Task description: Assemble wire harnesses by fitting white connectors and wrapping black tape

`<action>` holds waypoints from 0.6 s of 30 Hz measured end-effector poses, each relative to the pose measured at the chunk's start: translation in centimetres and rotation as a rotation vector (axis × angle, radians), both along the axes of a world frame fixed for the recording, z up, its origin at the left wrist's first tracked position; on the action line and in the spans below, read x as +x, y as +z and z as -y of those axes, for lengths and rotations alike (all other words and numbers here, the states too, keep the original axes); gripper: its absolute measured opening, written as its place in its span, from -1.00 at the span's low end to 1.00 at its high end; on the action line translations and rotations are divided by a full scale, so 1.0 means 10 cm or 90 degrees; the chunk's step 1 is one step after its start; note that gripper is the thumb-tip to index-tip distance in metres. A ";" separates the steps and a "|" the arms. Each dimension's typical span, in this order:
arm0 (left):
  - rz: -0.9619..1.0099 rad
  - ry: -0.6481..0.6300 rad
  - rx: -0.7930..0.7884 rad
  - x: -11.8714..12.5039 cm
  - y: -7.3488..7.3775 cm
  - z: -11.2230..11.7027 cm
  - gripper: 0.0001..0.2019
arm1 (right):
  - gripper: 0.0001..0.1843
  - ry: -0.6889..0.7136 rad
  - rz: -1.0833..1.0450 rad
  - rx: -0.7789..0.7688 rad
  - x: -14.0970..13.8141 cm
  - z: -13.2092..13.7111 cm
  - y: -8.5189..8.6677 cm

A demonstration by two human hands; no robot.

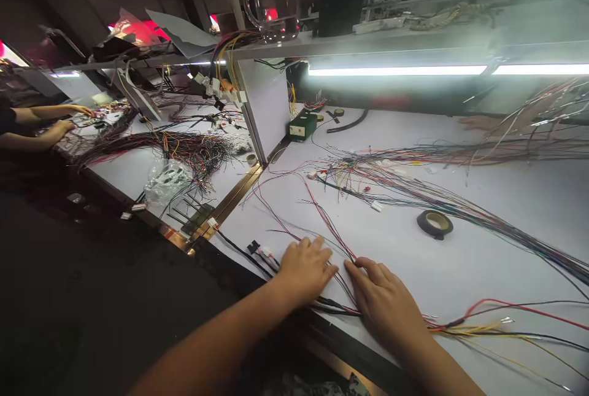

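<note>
On the white tabletop, my left hand (306,267) rests over a few thin wires, its fingers slightly bent and apart. Its palm side is hidden. Just to its right, my right hand (386,291) pinches a bundle of thin red and black wires (329,221) between thumb and fingers. These wires fan out away from me across the table. A black-sleeved cable (242,250) runs under my left wrist, with a black connector (253,247) and a small white connector (267,252) beside it. Yellow, red and black wire ends (478,330) emerge beyond my right wrist.
A roll of black tape (435,224) lies right of centre. Behind it stretches a long wire bundle (442,199). A green box (302,127) stands by the divider panel (264,107). A glass jug (275,0) is on the shelf. At far left are a co-worker's hands (59,129).
</note>
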State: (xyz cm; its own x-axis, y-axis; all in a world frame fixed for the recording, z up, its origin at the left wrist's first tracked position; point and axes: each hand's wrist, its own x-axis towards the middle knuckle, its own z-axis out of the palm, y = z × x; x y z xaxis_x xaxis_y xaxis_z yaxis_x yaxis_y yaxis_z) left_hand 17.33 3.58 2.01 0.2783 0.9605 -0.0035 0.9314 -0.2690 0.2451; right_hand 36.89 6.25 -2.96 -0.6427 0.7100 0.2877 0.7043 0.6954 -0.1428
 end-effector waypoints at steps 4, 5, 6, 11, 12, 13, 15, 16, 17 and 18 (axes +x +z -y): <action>-0.067 0.172 -0.025 -0.48 -0.05 -0.59 -0.65 | -0.56 0.014 0.018 0.012 0.00 -0.01 0.02; -0.073 0.202 -0.021 -0.64 -0.06 -0.72 -0.63 | -0.56 0.018 0.020 0.012 0.00 -0.01 0.02; -0.079 0.236 -0.017 -0.81 -0.07 -0.83 -0.59 | -0.57 0.023 0.021 0.012 0.00 -0.01 0.02; -0.081 0.402 -0.008 -1.62 -0.08 -1.06 -0.49 | -0.53 0.045 0.017 -0.027 0.01 0.00 0.04; -0.075 0.430 -0.005 -1.73 -0.08 -1.06 -0.50 | -0.51 0.052 0.013 -0.039 0.01 0.00 0.05; -0.068 0.456 0.001 -1.81 -0.08 -1.07 -0.51 | -0.48 0.062 0.009 -0.051 0.01 0.01 0.07; -0.054 0.490 0.020 -1.91 -0.08 -1.07 -0.51 | -0.44 0.082 0.004 -0.064 0.01 0.00 0.11; -0.048 0.495 0.034 -1.91 -0.07 -1.08 -0.51 | -0.43 0.094 0.003 -0.068 0.00 0.00 0.12; -0.042 0.486 0.048 -1.89 -0.06 -1.08 -0.50 | -0.43 0.109 0.002 -0.070 0.00 -0.01 0.13; -0.037 0.463 0.061 -1.86 -0.06 -1.07 -0.49 | -0.44 0.125 0.000 -0.072 0.00 -0.01 0.13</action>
State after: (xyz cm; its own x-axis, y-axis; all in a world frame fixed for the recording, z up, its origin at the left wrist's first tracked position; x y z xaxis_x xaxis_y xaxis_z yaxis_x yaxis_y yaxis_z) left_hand -1.23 14.33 1.41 -0.4277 0.8990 0.0947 0.8933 0.4043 0.1965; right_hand 36.91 6.40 -1.63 -0.7719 0.5989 0.2131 0.5567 0.7987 -0.2283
